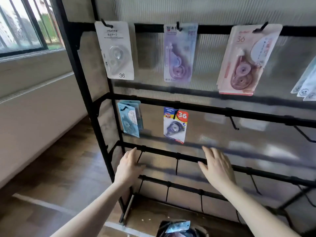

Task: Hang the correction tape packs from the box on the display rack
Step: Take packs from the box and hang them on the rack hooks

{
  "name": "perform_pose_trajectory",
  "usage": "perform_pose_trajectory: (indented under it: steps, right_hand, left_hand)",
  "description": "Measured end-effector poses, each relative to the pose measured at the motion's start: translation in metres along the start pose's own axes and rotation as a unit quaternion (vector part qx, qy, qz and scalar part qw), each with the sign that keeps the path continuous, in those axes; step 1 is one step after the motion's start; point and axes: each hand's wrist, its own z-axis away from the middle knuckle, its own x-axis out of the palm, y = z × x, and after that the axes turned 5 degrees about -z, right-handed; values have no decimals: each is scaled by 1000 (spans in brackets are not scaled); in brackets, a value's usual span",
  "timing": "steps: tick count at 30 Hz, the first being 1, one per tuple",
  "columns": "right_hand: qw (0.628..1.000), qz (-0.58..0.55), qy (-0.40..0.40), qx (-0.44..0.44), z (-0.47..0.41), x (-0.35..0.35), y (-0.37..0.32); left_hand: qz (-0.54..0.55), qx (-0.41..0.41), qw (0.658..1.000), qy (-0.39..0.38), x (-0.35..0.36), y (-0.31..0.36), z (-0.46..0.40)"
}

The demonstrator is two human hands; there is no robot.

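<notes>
At the bottom edge, nearest the camera, sits the box [177, 229], dark inside, with a light blue pack [178, 226] lying on top of its contents; only its upper part shows. It stands on the wooden floor [56, 170] just in front of the foot of the display rack [95, 127].

Both bare forearms reach up and forward from the lower corners. The left hand [127, 165] is raised with straight, relaxed fingers — its fingertips lie at the third black crossbar [171, 153], beside an empty hook [139, 157]; whether they touch the bar is not clear. The right hand [216, 165] is spread, back toward the camera, fingers pointing up and slightly left, and overlaps the same crossbar further right. Neither hand holds anything.

Above the hands, on the second bar, hang a stack of blue packs [130, 118] on the left and a pack with a red "36" label [175, 124] toward the middle; the hooks to its right are bare.

Furthest up, the top bar carries a white pack [116, 52] marked "36", a lilac pack [178, 53], and a tilted stack of pink packs [244, 60] — a few pale packs [307, 82] are cut off by the right edge. A ribbed translucent panel [205, 11] backs the rack, and a barred window [22, 26] stands at the far left.
</notes>
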Motion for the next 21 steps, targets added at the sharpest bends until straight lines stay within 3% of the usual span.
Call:
perform_pose_trajectory:
  steps: [9,21]
  right_hand:
    - [992,-27,-119,41,90,40,75]
    - [953,-63,-270,123,186,134,116]
  left_hand:
    - [-107,20,993,-55,100,23,82]
    - [-114,-15,975,-190,218,-13,131]
